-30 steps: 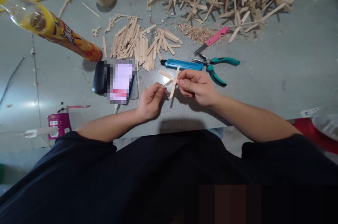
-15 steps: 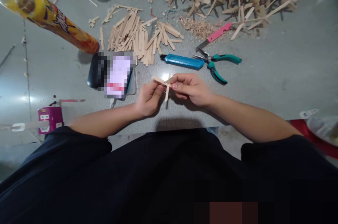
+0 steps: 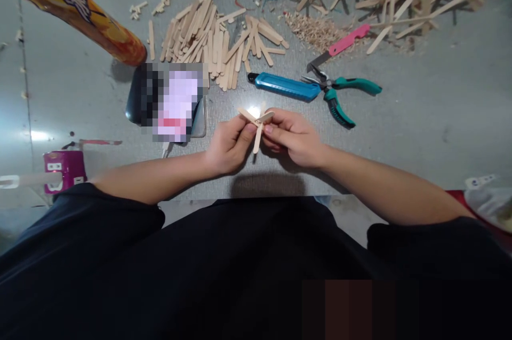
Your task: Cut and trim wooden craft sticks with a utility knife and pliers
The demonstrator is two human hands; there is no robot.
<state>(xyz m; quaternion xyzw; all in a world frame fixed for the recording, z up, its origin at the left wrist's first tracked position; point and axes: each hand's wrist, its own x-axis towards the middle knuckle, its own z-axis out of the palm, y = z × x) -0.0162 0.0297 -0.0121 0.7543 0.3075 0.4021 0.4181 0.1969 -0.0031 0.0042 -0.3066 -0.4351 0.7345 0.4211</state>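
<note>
A grey surface [image 3: 432, 100] spreads beneath the fingers [image 3: 245, 136], with bright glare [image 3: 253, 111] just beyond them; a dark seam [image 3: 23, 54] runs well to their left.

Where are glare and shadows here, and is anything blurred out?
In the head view, glare whitens the tabletop just beyond the wooden sticks between left hand and right hand; same view, a dark shadow lies nearer the shirt; same view, blocky squares obscure the phone.
</note>
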